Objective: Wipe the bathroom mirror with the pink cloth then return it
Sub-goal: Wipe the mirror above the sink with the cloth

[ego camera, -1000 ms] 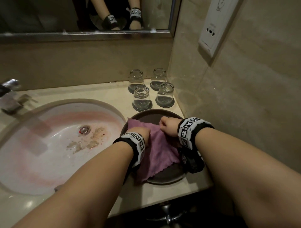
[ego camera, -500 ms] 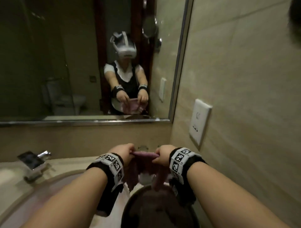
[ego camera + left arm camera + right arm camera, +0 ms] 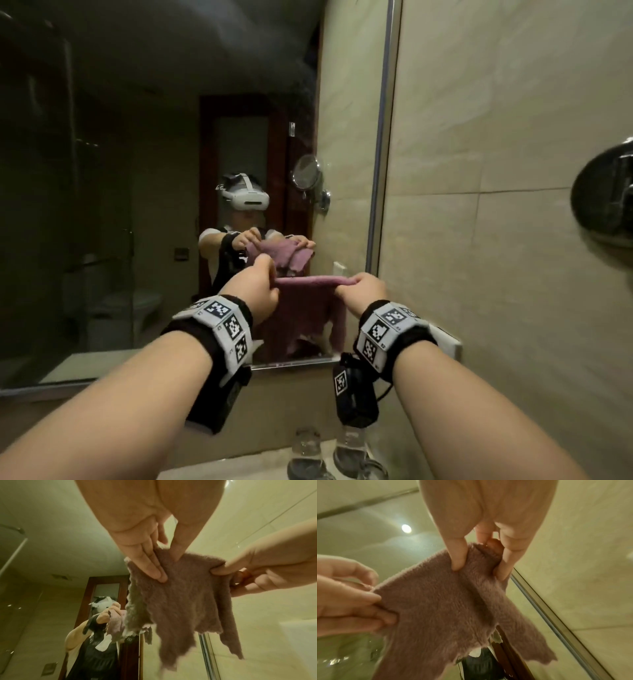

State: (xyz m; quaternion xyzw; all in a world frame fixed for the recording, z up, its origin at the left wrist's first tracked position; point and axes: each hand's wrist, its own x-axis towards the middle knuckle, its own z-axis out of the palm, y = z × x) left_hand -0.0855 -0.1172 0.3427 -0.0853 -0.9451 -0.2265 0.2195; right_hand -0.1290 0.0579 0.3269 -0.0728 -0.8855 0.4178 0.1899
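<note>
Hanging between the 2 hands, the pink cloth [image 3: 305, 308] is held up in the air in front of the bathroom mirror [image 3: 154, 205], its top edge stretched level from side to side and the rest drooping in ragged folds toward the counter. The left hand [image 3: 255, 291] pinches the left end of that edge, thumb on one face and fingers [image 3: 150, 566] laid against the other; the right hand [image 3: 363, 291] pinches the right end the same way, thumb and fingers curled round a bunched fold. So the cloth's long axis runs across the body, roughly parallel to the glass, and the glass lies straight ahead of both hands, beyond the cloth, with its metal frame edge [image 3: 380, 171] just to the right of the right hand. Neither hand looks clearly nearer the mirror; how close the cloth is to the glass cannot be told. Judging from this, wiping has not begun, and the coming move is a push forward to lay the cloth flat against the glass. Upturned drinking glasses [image 3: 308, 455] stand on the counter below.
</note>
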